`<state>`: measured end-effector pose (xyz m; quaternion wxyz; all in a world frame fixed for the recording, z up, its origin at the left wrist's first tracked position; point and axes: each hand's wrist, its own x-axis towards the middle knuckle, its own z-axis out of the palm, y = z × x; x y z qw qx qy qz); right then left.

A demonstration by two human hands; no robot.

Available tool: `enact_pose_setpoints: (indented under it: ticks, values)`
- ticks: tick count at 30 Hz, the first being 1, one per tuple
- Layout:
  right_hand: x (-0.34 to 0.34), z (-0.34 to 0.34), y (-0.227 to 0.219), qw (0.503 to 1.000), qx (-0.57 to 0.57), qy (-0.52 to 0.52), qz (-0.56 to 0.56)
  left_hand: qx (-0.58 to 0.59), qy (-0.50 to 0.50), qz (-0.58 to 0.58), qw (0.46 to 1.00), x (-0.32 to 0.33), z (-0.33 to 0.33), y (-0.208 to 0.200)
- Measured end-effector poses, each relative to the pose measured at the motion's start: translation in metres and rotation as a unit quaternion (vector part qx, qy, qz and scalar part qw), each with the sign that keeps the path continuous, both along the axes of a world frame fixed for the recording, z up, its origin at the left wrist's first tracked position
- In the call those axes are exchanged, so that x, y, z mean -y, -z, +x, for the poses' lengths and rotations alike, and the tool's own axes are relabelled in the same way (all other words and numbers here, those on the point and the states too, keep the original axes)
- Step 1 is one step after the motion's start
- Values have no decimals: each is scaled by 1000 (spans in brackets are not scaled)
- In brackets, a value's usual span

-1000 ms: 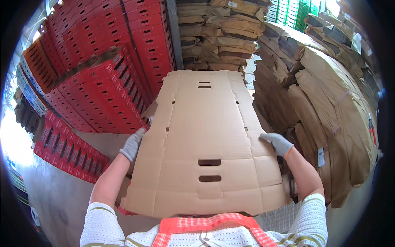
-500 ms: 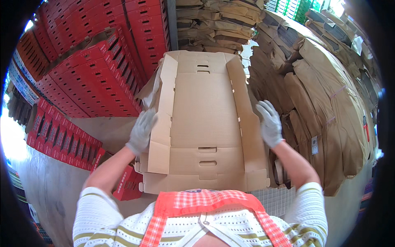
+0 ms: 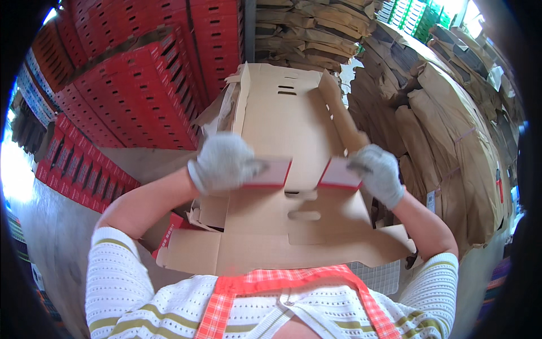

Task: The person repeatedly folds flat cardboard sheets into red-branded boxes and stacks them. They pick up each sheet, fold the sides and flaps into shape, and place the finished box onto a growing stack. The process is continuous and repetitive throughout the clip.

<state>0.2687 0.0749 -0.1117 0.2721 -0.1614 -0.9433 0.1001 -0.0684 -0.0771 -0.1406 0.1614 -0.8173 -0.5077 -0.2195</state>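
A brown cardboard box [image 3: 276,130], partly folded, lies open in front of me, its long side wall [image 3: 337,113] standing up on the right. My left hand [image 3: 226,164], in a pale grey glove, is closed on a cardboard flap [image 3: 272,173] with a whitish face and red edge. A matching flap [image 3: 340,173] sits in the closed fingers of my right hand [image 3: 378,174], gloved alike. Both flaps point inward across the box, with a gap between them. The near end panel [image 3: 254,248] lies flat against my apron [image 3: 299,276]. Motion blurs my left hand slightly.
Red slotted boxes [image 3: 127,96] are stacked high on the left, with a lower red row [image 3: 79,175] on the floor. Brown-wrapped bundles [image 3: 451,141] crowd the right side, and more wrapped stacks [image 3: 310,34] stand behind. A grey grid surface [image 3: 375,276] shows near my right side.
My hands have come inward from outside the long walls and taken hold of the flaps. The walls' near parts have folded in, and the near end panel has spread wider.
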Motion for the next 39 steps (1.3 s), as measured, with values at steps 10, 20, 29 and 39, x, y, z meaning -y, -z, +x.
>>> enact_pose_setpoints:
  ticks: [10,20,29,39]
  values:
    - [41,8,11,792,512,-95,-320,22,71,-561,825,45,-5,-1]
    - [-23,-6,138,601,-329,138,-715,918,22,-167,360,13,24,151]
    - [-2,-42,-118,882,-177,21,-435,971,108,-174,124,5,116,129]
    - [-2,-123,-104,987,-145,61,37,266,64,-118,955,40,117,13]
